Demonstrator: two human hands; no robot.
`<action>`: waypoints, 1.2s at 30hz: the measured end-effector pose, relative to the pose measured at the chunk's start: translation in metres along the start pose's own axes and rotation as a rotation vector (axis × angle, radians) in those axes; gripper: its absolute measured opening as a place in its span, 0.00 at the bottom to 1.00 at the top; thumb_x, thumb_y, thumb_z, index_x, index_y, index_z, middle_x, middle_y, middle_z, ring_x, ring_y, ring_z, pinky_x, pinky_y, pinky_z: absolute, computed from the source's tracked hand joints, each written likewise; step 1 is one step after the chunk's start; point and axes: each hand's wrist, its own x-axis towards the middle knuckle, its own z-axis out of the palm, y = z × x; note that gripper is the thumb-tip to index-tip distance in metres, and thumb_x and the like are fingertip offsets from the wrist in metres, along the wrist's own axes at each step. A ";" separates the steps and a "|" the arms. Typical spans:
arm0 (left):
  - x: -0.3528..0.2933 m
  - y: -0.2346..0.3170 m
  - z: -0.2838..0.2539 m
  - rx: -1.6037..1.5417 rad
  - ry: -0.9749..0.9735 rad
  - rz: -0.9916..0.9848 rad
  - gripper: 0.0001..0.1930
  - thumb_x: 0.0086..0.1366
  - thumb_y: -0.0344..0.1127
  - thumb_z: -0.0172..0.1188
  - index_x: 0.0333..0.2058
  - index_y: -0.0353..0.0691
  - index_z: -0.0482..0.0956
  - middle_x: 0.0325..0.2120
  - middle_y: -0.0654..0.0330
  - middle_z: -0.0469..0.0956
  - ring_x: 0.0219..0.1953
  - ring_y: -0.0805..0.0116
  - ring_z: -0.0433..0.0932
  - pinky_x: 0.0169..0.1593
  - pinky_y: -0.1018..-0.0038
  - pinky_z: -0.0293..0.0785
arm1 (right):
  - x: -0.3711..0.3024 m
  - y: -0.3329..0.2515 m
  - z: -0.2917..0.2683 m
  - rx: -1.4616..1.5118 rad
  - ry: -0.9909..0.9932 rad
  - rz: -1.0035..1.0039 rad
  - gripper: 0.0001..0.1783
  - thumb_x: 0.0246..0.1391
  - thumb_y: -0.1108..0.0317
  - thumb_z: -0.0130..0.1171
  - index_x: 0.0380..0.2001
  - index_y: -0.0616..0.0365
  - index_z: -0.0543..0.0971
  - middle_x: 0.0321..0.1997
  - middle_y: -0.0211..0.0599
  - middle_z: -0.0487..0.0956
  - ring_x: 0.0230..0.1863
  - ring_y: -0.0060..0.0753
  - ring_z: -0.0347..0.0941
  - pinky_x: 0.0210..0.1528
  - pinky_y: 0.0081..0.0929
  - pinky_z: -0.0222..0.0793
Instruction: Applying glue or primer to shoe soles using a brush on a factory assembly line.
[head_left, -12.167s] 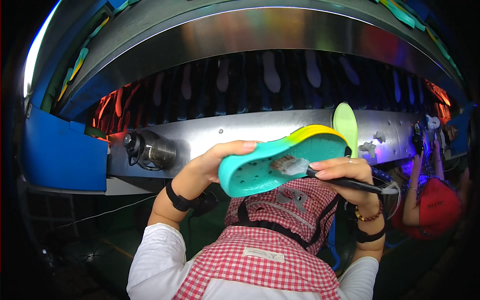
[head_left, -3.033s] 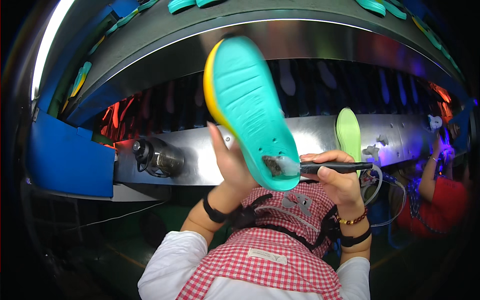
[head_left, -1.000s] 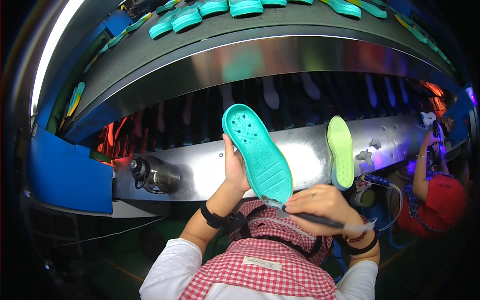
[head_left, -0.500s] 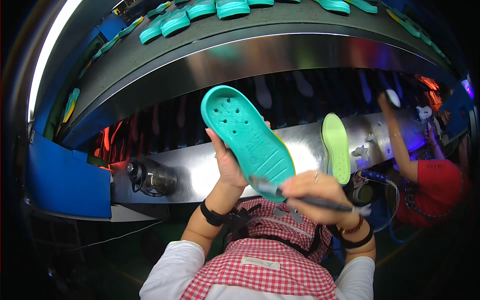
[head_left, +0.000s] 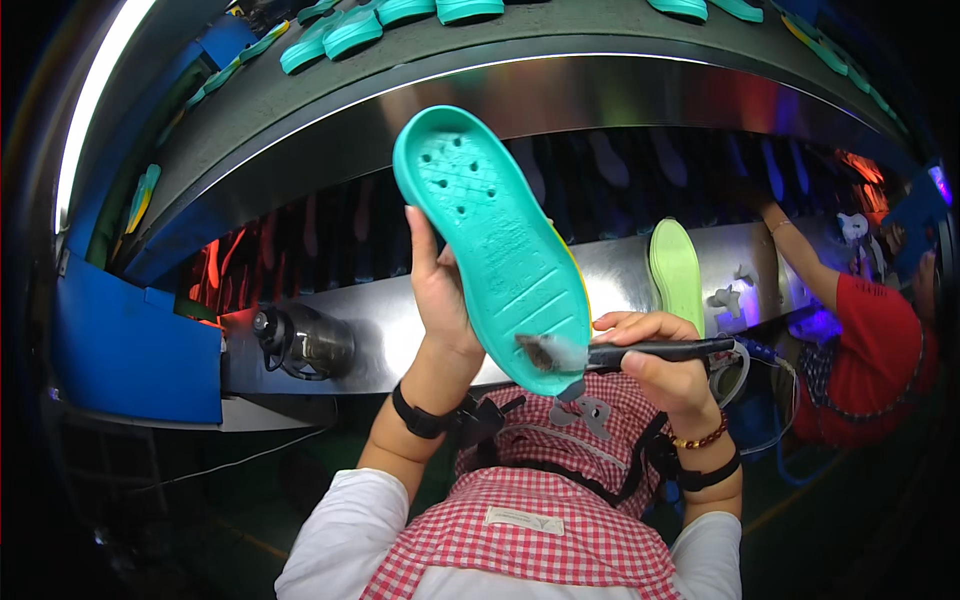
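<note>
A teal shoe sole (head_left: pixel 488 225), with a cluster of small holes near its far end and a yellow edge on its right, is tilted up in front of me. My left hand (head_left: pixel 440 290) is closed round its left side, thumb along the edge and the other fingers behind it. In my right hand (head_left: pixel 665 370) is a brush (head_left: pixel 662 352) with a black handle, held nearly level. Its bristles lie over the near end of the sole's inner face, by the ridged lines. They look wet or blurred.
A pale green sole (head_left: pixel 677 268) rests on the metal ledge (head_left: pixel 395 320), with a dark bottle (head_left: pixel 308 342) to the left. Crumpled white scraps lie at right. Beyond, a conveyor belt (head_left: pixel 590 28) carries several teal soles. A person in red (head_left: pixel 880 335) reaches under it.
The sole has risen slightly in my left hand. My right hand has turned the brush level and brought its bristles farther right across the near end. The co-worker's hand has moved left, under the belt.
</note>
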 end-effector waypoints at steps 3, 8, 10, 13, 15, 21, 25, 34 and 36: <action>-0.027 -0.019 0.012 -0.084 -0.023 -0.076 0.37 0.59 0.63 0.34 0.55 0.37 0.57 0.51 0.50 0.63 0.51 0.53 0.66 0.57 0.55 0.56 | 0.001 0.007 0.016 0.310 0.147 0.070 0.09 0.47 0.78 0.53 0.35 0.67 0.72 0.41 0.48 0.74 0.45 0.37 0.71 0.51 0.33 0.66; -0.032 -0.027 0.013 -0.216 -0.059 -0.037 0.31 0.63 0.55 0.31 0.55 0.34 0.56 0.50 0.48 0.65 0.49 0.53 0.68 0.56 0.58 0.60 | -0.004 0.008 0.026 -0.235 0.035 -0.087 0.10 0.43 0.80 0.56 0.33 0.65 0.75 0.38 0.43 0.76 0.42 0.33 0.71 0.48 0.26 0.64; -0.030 -0.023 0.001 -0.104 -0.082 -0.103 0.31 0.63 0.53 0.32 0.55 0.34 0.56 0.50 0.48 0.65 0.49 0.53 0.68 0.55 0.58 0.61 | -0.004 -0.007 0.030 -0.346 -0.098 -0.103 0.11 0.37 0.81 0.59 0.30 0.65 0.77 0.35 0.43 0.78 0.41 0.36 0.72 0.46 0.27 0.65; -0.026 -0.024 -0.004 -0.032 -0.095 -0.126 0.33 0.61 0.56 0.33 0.56 0.35 0.56 0.52 0.46 0.62 0.51 0.49 0.66 0.54 0.55 0.61 | 0.005 -0.014 0.013 -0.518 0.011 -0.192 0.12 0.36 0.81 0.60 0.30 0.64 0.77 0.34 0.43 0.78 0.40 0.36 0.73 0.45 0.28 0.67; -0.023 -0.024 -0.003 -0.026 0.009 -0.103 0.33 0.61 0.57 0.34 0.55 0.34 0.57 0.51 0.45 0.63 0.48 0.48 0.68 0.52 0.55 0.63 | 0.011 -0.014 0.012 -0.544 -0.034 -0.156 0.12 0.36 0.81 0.60 0.30 0.64 0.77 0.34 0.43 0.78 0.39 0.36 0.73 0.44 0.28 0.68; -0.015 -0.012 -0.010 0.088 -0.158 -0.171 0.34 0.61 0.57 0.34 0.55 0.34 0.56 0.51 0.43 0.62 0.48 0.49 0.68 0.51 0.56 0.63 | 0.012 -0.018 0.012 -0.601 -0.237 -0.142 0.10 0.37 0.78 0.61 0.29 0.62 0.78 0.32 0.39 0.78 0.38 0.36 0.74 0.43 0.30 0.69; -0.012 -0.001 -0.002 -0.153 -0.192 -0.342 0.27 0.63 0.49 0.39 0.51 0.31 0.62 0.46 0.46 0.69 0.46 0.57 0.71 0.50 0.62 0.68 | 0.009 -0.025 0.023 -0.656 -0.530 -0.105 0.10 0.38 0.76 0.62 0.29 0.58 0.78 0.33 0.38 0.78 0.37 0.35 0.75 0.41 0.28 0.69; -0.018 0.006 0.000 0.419 -0.096 -0.822 0.23 0.60 0.42 0.49 0.48 0.30 0.66 0.42 0.50 0.72 0.40 0.66 0.75 0.44 0.73 0.71 | 0.016 -0.041 0.005 -0.886 -0.631 -0.091 0.10 0.40 0.73 0.59 0.31 0.54 0.79 0.38 0.33 0.78 0.34 0.33 0.76 0.33 0.25 0.70; -0.017 0.004 0.007 0.396 -0.094 -0.881 0.22 0.60 0.41 0.50 0.48 0.30 0.67 0.41 0.52 0.73 0.39 0.68 0.75 0.41 0.76 0.72 | 0.016 -0.038 -0.003 -0.866 -0.561 -0.137 0.11 0.40 0.71 0.58 0.33 0.52 0.78 0.39 0.31 0.78 0.31 0.34 0.76 0.32 0.26 0.70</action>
